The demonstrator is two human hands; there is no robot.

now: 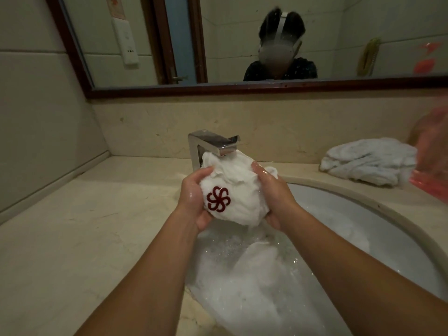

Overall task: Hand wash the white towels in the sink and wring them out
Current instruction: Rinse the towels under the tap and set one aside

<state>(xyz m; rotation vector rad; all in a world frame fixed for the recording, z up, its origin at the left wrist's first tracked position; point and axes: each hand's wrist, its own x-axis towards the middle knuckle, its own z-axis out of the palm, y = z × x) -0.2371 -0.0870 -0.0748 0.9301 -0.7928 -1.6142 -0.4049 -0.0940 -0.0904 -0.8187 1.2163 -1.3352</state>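
Observation:
A white towel (238,190) with a dark red flower emblem is bunched into a ball above the sink (378,214), just under the chrome faucet (211,144). My left hand (194,200) grips its left side and my right hand (274,197) grips its right side; both hands are wet. Below them more white towel (254,282) lies in foamy water in the basin. Another white towel (366,163) lies crumpled on the counter at the right.
The beige stone counter (97,226) surrounds the basin. A red translucent plastic bag (434,170) stands at the right edge behind the crumpled towel. A framed mirror (242,40) hangs on the wall above the backsplash.

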